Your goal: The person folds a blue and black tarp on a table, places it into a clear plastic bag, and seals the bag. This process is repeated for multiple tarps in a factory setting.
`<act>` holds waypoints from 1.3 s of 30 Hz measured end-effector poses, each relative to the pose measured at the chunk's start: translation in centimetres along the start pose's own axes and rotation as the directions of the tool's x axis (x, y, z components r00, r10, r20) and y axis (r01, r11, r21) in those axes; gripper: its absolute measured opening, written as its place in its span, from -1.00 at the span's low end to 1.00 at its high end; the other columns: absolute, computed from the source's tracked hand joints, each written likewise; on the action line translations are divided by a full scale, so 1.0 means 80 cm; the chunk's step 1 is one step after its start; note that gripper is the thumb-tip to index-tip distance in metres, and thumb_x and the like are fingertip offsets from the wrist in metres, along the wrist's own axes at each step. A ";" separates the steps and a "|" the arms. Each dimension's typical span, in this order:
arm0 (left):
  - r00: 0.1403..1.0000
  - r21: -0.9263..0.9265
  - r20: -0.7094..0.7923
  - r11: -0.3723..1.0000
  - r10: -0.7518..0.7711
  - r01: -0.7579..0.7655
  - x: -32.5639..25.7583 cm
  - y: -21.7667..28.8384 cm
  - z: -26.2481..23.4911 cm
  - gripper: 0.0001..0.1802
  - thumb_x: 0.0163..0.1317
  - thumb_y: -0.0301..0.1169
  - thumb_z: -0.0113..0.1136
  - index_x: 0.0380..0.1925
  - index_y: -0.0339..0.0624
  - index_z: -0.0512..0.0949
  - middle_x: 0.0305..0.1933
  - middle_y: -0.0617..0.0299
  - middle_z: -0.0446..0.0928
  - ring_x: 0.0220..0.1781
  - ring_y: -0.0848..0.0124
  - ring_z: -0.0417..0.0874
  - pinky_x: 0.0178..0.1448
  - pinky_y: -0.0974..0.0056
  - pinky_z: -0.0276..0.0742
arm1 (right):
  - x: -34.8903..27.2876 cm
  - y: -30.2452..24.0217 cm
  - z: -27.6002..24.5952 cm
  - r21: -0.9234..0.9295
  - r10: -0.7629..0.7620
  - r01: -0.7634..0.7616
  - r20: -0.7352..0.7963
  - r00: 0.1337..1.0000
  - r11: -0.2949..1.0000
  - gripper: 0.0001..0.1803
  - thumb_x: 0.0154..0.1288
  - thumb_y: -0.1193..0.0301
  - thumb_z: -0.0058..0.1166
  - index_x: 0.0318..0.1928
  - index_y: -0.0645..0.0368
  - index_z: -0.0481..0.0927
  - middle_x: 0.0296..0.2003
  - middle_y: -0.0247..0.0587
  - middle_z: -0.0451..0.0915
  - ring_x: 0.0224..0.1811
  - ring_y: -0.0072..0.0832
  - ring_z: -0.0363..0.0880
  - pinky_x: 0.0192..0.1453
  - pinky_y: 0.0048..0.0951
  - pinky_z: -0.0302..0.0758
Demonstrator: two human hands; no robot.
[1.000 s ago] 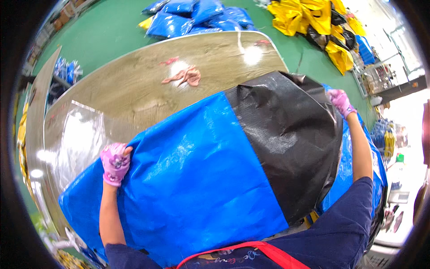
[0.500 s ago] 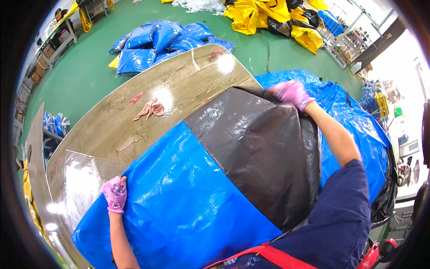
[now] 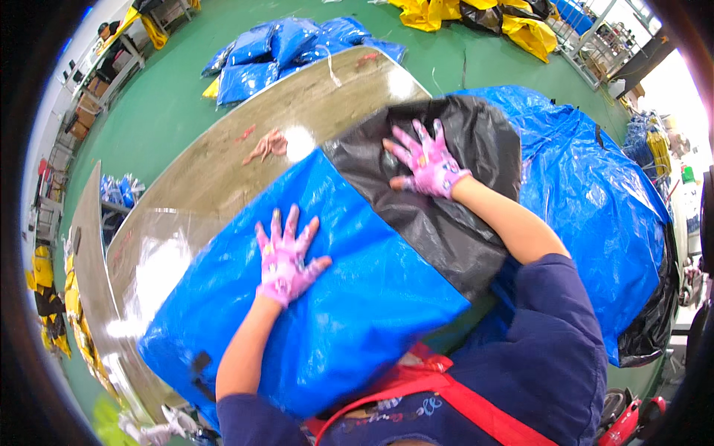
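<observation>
A large sheet of shiny tarpaulin, blue with a black section, lies across the table in front of me. On its blue part rests my left hand, palm down with the fingers spread. My right hand presses flat on the black part, fingers also spread. Both hands wear pink patterned gloves with bare fingertips, and neither grips anything. The black part is folded over at its far right and looks creased. The seam between the two colours runs diagonally between my hands.
The wood-patterned table carries a crumpled pinkish glove and a clear plastic sheet. Another blue tarpaulin bulges at the right. Blue packed bundles lie on the green floor beyond, with yellow and black material farther right.
My left hand let go of the blue edge and moved right onto the sheet. My right hand moved left and nearer, now flat on the black part, whose far edge is folded over.
</observation>
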State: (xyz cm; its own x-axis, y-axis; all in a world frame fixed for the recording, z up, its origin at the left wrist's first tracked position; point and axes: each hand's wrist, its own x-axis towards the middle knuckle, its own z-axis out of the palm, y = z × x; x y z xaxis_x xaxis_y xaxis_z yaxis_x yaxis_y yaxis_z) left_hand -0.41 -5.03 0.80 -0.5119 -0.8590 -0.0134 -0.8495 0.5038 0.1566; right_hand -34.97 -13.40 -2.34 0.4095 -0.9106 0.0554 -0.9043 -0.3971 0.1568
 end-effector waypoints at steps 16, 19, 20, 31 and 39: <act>0.926 0.220 0.088 0.914 -0.367 0.341 -0.394 0.106 0.031 -0.11 -0.06 0.05 0.33 0.23 -0.22 0.35 0.41 -0.12 0.21 0.45 -0.09 0.19 0.47 -0.32 -0.10 | -0.207 -0.132 -0.087 0.218 -0.509 0.510 -0.068 0.858 0.832 -0.37 0.07 0.47 0.12 0.24 -0.16 0.44 0.19 -0.20 0.48 0.26 -0.19 0.42 0.37 -0.03 0.27; 0.981 0.323 -0.155 0.932 -0.119 0.165 -0.410 0.074 0.037 -0.30 -0.10 -0.31 0.33 0.14 -0.24 0.47 0.27 0.05 0.42 0.36 0.06 0.36 0.49 -0.23 -0.04 | -0.185 -0.117 -0.120 0.406 -0.305 0.398 -0.277 0.911 0.823 -0.40 0.00 0.57 0.12 0.14 -0.09 0.54 -0.14 -0.15 0.68 -0.10 -0.19 0.67 -0.08 -0.26 0.62; 0.973 0.333 -0.161 0.919 -0.164 0.210 -0.402 0.068 0.020 -0.43 0.05 -0.36 0.15 0.14 -0.18 0.49 0.26 0.08 0.44 0.34 0.08 0.38 0.47 -0.23 0.02 | -0.190 -0.115 -0.105 0.327 -0.332 0.405 -0.258 0.907 0.854 -0.40 0.03 0.50 0.16 0.17 -0.09 0.52 -0.08 -0.16 0.66 -0.05 -0.20 0.65 0.00 -0.25 0.59; 0.611 0.015 0.765 0.955 -0.201 0.296 -0.342 0.010 -0.115 -0.19 0.14 0.26 0.12 0.27 0.00 0.41 0.30 0.00 0.41 0.38 -0.03 0.34 0.44 0.01 0.23 | -0.272 -0.157 0.004 0.094 -0.118 0.158 -0.338 0.934 0.983 -0.38 0.00 0.24 0.27 0.14 0.01 0.46 0.26 -0.20 0.38 0.36 -0.17 0.30 0.47 0.24 -0.13; 0.889 0.129 0.003 0.882 0.457 -0.454 0.024 0.059 -0.018 -0.27 0.21 0.03 0.12 0.37 0.15 0.25 0.49 0.07 0.12 0.53 0.02 0.06 0.50 -0.19 -0.03 | -0.262 -0.159 -0.113 0.074 -0.331 0.423 -0.508 0.795 0.903 -0.69 0.15 0.28 0.07 -0.06 -0.22 0.62 -0.20 -0.50 0.63 0.05 -0.44 0.55 0.28 0.11 0.26</act>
State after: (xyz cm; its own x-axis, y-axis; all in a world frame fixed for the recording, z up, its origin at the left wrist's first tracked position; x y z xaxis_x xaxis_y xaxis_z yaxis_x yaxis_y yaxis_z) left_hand -5.26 -4.43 2.91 -0.8442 -0.5330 0.0566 -0.5330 0.8460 0.0166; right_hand -30.94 11.77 3.41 0.6865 -0.5345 0.4930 -0.6523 -0.7523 0.0926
